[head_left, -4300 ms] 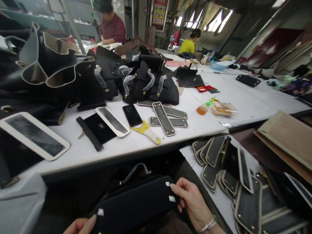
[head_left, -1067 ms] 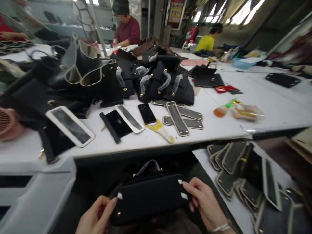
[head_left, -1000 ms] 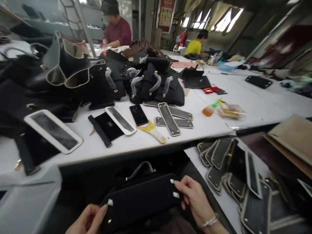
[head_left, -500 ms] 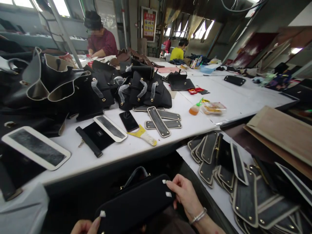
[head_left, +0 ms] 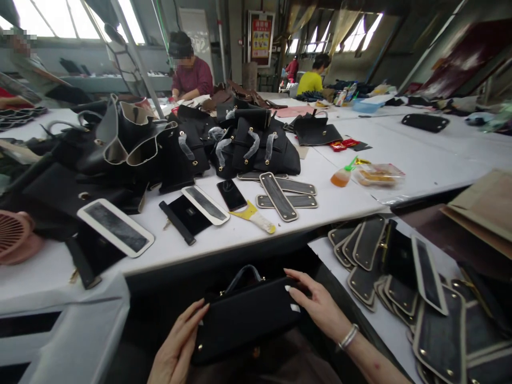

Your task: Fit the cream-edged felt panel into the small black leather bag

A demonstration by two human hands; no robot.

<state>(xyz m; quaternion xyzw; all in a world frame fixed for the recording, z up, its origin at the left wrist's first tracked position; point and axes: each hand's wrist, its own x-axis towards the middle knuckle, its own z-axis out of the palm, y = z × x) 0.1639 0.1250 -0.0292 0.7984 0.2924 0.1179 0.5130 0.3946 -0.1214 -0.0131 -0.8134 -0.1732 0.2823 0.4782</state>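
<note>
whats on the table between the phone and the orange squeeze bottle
In the head view, between the phone and the orange squeeze bottle lie three dark oblong bag-base panels, crossed over one another on the white table.

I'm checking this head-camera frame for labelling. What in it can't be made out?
- Black handbag: underside faces the camera, so its front and opening are hidden.
- Left hand: wrist cut off by the bottom edge; thumb not visible.
- Right hand: fingertips wrap the bag's end; grip underneath hidden.
- Wall poster: text too small to read.
- Pink fan: cut off by the left edge.
</note>
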